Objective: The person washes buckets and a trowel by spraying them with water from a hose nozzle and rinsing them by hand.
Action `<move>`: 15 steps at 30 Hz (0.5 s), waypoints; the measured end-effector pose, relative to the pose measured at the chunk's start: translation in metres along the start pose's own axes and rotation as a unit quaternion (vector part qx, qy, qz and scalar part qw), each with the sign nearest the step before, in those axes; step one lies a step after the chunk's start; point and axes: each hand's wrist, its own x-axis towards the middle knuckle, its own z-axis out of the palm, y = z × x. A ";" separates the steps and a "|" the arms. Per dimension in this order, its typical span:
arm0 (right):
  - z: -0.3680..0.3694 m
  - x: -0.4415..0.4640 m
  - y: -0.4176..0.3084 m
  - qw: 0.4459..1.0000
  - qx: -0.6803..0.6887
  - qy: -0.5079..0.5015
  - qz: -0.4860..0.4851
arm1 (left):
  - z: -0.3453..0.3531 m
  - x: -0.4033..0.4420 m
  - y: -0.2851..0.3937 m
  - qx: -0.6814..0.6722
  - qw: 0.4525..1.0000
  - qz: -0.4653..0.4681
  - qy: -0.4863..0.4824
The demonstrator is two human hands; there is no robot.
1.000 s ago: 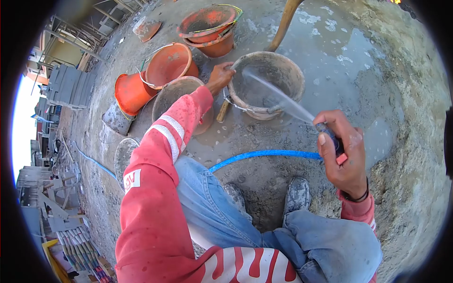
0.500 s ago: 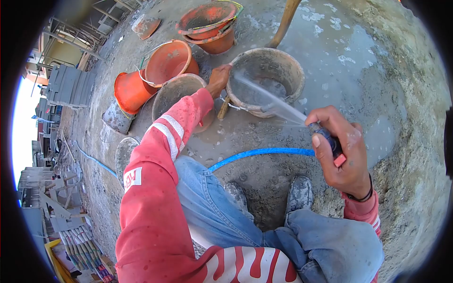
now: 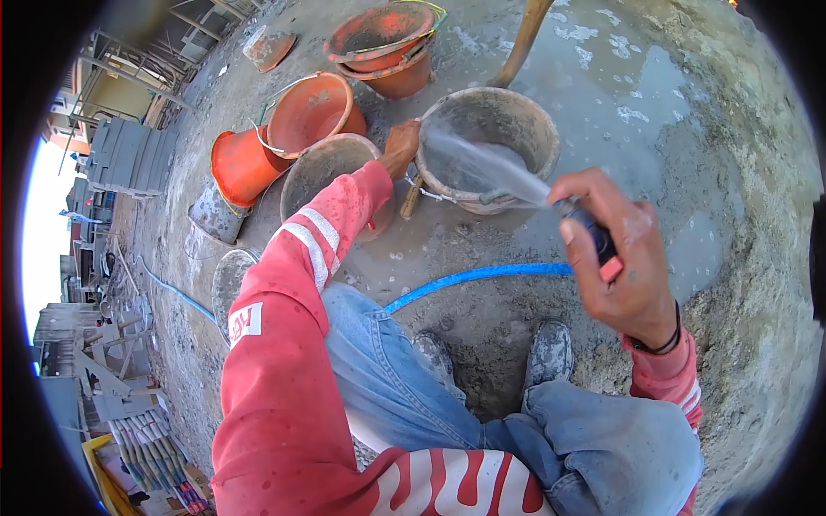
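Note:
A grey, mud-stained bucket (image 3: 538,129) stands on the wet ground, tilted slightly, its wire handle hanging at the near side. My left hand (image 3: 400,148) grips its left rim. On the right, my right hand (image 3: 621,249) is closed around a black spray nozzle (image 3: 594,230) with a red end, and a white jet of water (image 3: 503,168) runs from it into the bucket. A blue hose (image 3: 477,273) curves over the ground toward my right hand. Just left of the bucket is a second grey bucket (image 3: 301,185), partly covered by my left sleeve.
Two orange buckets (image 3: 239,168) lean together at the left, with a stacked orange pair (image 3: 400,76) behind. A wooden handle (image 3: 523,43) rises behind the grey bucket, and a short one (image 3: 411,199) pokes out beside it. Stacked grey blocks (image 3: 129,159) and a puddle (image 3: 602,112) are farther out.
My right hand has moved left and slightly up with the nozzle, closer to the bucket. The bucket opening has shifted a little in view, and more water shows inside. My left hand keeps its hold.

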 end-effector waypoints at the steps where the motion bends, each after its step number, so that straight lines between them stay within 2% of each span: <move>1: -0.001 0.001 0.003 1.000 -0.020 0.022 0.005 | 0.000 0.000 -0.001 0.000 1.000 0.015 0.002; 2: -0.003 0.000 0.010 1.000 -0.021 0.021 0.005 | 0.001 0.001 -0.001 0.000 1.000 0.030 0.005; 4: -0.009 -0.002 0.025 0.993 -0.009 0.070 0.096 | 0.002 -0.002 -0.001 0.001 0.999 0.047 -0.006; 6: -0.007 -0.008 0.018 0.995 -0.024 0.045 0.084 | 0.003 -0.005 0.001 0.002 0.998 0.064 -0.015; 8: -0.003 -0.012 0.013 0.996 -0.037 0.018 0.075 | 0.005 -0.003 -0.003 0.085 0.985 0.150 0.027; 10: 0.001 -0.014 0.010 0.996 -0.028 0.070 0.051 | 0.005 0.000 -0.005 0.098 0.985 0.142 0.019; 14: -0.002 -0.009 0.011 0.995 -0.002 0.063 0.074 | 0.007 0.000 -0.006 0.113 0.984 0.139 0.017; 15: 0.000 -0.009 0.007 0.998 -0.019 0.029 0.052 | 0.007 0.001 -0.006 0.113 0.984 0.140 0.019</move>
